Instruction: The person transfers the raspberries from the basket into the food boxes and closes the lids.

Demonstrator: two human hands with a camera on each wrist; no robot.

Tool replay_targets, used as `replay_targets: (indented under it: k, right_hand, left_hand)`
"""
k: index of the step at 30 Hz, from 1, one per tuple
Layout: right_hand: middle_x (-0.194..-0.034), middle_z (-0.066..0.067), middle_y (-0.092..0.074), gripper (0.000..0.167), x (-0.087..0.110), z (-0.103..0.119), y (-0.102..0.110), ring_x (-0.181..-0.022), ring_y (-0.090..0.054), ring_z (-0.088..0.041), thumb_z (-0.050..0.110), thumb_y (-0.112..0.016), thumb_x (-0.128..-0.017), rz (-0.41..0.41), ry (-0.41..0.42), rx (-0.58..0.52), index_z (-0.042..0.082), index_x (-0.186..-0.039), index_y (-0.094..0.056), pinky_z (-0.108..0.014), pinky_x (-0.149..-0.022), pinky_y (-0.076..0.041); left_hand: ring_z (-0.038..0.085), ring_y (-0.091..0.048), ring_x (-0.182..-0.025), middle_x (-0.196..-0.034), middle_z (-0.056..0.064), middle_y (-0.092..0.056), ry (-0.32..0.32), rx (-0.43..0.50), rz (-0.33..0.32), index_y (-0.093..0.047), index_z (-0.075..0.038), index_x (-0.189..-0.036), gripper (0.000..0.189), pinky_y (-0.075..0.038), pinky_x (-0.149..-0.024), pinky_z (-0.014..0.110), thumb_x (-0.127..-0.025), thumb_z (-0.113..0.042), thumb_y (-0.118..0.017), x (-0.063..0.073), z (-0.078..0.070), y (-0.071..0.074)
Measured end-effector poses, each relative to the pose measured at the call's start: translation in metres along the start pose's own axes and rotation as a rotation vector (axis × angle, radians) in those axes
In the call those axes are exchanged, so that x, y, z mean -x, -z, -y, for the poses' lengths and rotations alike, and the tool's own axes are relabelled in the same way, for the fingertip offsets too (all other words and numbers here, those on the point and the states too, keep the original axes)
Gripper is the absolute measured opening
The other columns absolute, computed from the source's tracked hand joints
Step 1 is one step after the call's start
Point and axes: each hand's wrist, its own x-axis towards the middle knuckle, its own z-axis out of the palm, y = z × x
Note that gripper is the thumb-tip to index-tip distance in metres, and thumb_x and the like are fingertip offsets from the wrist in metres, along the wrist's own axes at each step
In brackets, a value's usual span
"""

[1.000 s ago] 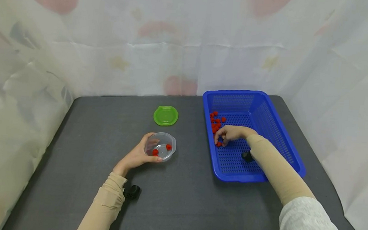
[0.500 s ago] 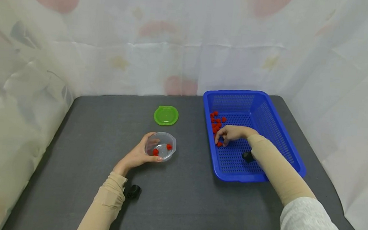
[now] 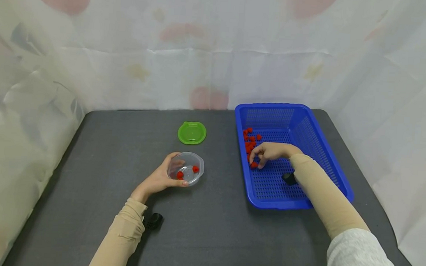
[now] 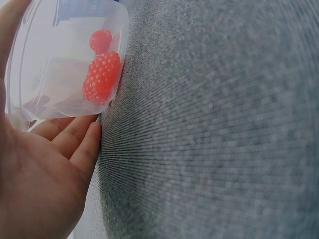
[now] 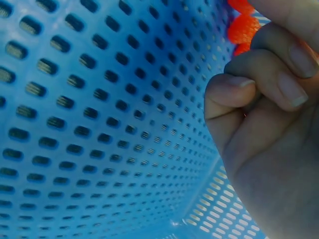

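Observation:
My left hand grips a clear plastic tub by its sides, thumb at the front. Inside the tub lie a few red raspberries, seen through its wall in the left wrist view. Over the blue basket's left side, my right hand reaches down with thumb and forefinger about a raspberry. Its other fingers are curled toward the palm in the right wrist view, where the thumb and forefinger tips are out of sight. More raspberries lie along the basket's left wall.
The blue perforated basket stands on the right of the dark grey table. Behind the tub lies a green lid. A white printed curtain hangs at the back and both sides.
My right hand has shifted slightly right and up inside the basket, at the same raspberry. My left hand and the tub have stayed where they were.

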Motion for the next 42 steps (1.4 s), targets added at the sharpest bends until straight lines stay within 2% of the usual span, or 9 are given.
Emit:
replay_targets:
  k: [6,11,15,17,22,25,35,39,42]
  right_hand:
    - [-0.061,0.004,-0.038,0.029,0.007,0.007,0.005,-0.058,-0.034,-0.011,0.004,-0.068,-0.080,-0.011,0.001,-0.039,0.011,-0.107,-0.066,-0.031,-0.068,-0.039]
    - [-0.062,0.003,-0.037,0.029,0.014,0.015,0.011,-0.058,-0.036,-0.013,0.004,-0.067,-0.080,-0.024,0.008,-0.086,0.007,-0.109,-0.065,-0.038,-0.077,-0.045]
    - [-0.060,0.004,-0.036,0.029,0.020,0.021,0.016,-0.055,-0.035,-0.011,0.003,-0.065,-0.082,-0.034,0.021,-0.105,0.004,-0.111,-0.063,-0.040,-0.083,-0.049]
    - [-0.059,0.004,-0.035,0.028,0.023,0.024,0.019,-0.053,-0.033,-0.009,0.003,-0.064,-0.083,-0.041,0.037,-0.112,0.003,-0.110,-0.063,-0.041,-0.085,-0.049]
    - [-0.058,0.004,-0.035,0.027,0.029,0.030,0.026,-0.051,-0.030,-0.009,0.004,-0.064,-0.084,-0.050,0.069,-0.126,0.000,-0.111,-0.061,-0.034,-0.078,-0.048]
    - [-0.056,0.004,-0.034,0.028,0.032,0.034,0.028,-0.050,-0.028,-0.009,0.004,-0.064,-0.084,-0.054,0.085,-0.134,-0.002,-0.111,-0.060,-0.032,-0.078,-0.047]
    - [-0.056,0.004,-0.034,0.029,0.036,0.047,0.033,-0.053,-0.035,-0.009,0.004,-0.063,-0.084,-0.081,0.156,-0.155,-0.004,-0.112,-0.058,-0.034,-0.080,-0.049]
    - [-0.058,0.004,-0.034,0.027,0.034,0.055,0.034,-0.060,-0.043,-0.011,0.005,-0.064,-0.083,-0.096,0.179,-0.130,0.000,-0.109,-0.059,-0.033,-0.078,-0.047]
    - [-0.059,0.004,-0.033,0.024,0.030,0.064,0.034,-0.062,-0.040,-0.012,0.006,-0.065,-0.083,-0.103,0.207,-0.113,0.003,-0.106,-0.060,-0.034,-0.075,-0.044]
  left_hand:
    - [0.030,-0.034,-0.137,-0.143,0.012,-0.040,-0.003,0.006,-0.026,-0.018,-0.023,-0.143,0.096,-0.029,-0.109,0.053,-0.071,-0.024,-0.082,-0.005,0.023,0.000]
    - [0.028,-0.034,-0.137,-0.143,0.011,-0.041,-0.008,-0.011,-0.031,-0.018,-0.025,-0.143,0.096,-0.029,-0.109,0.052,-0.071,-0.027,-0.082,-0.007,0.028,0.000]
    - [0.031,-0.032,-0.138,-0.144,0.014,-0.039,-0.008,-0.007,-0.027,-0.013,-0.023,-0.147,0.102,-0.026,-0.110,0.054,-0.071,-0.023,-0.081,-0.006,0.023,-0.001]
    - [0.034,-0.032,-0.138,-0.144,0.018,-0.039,-0.023,-0.012,-0.023,-0.010,-0.020,-0.149,0.105,-0.026,-0.109,0.056,-0.072,-0.020,-0.081,-0.004,0.016,-0.001]
    - [0.036,-0.033,-0.136,-0.142,0.023,-0.039,-0.039,-0.028,-0.015,-0.011,-0.017,-0.149,0.104,-0.026,-0.108,0.056,-0.072,-0.018,-0.081,0.003,-0.002,-0.001]
    - [0.036,-0.032,-0.137,-0.143,0.023,-0.038,-0.029,-0.035,-0.010,-0.013,-0.016,-0.149,0.102,-0.025,-0.109,0.056,-0.072,-0.019,-0.080,0.005,-0.006,-0.001]
    - [0.034,-0.031,-0.138,-0.145,0.019,-0.038,-0.011,-0.048,0.004,-0.013,-0.017,-0.149,0.101,-0.026,-0.110,0.055,-0.073,-0.023,-0.080,0.004,-0.007,-0.001]
    - [0.034,-0.030,-0.139,-0.146,0.018,-0.036,-0.004,-0.055,0.006,-0.013,-0.018,-0.149,0.101,-0.026,-0.110,0.054,-0.073,-0.023,-0.080,0.004,-0.008,-0.001]
    - [0.034,-0.029,-0.139,-0.148,0.017,-0.035,0.004,-0.059,0.005,-0.013,-0.020,-0.149,0.101,-0.025,-0.110,0.054,-0.073,-0.023,-0.080,0.004,-0.009,-0.001]
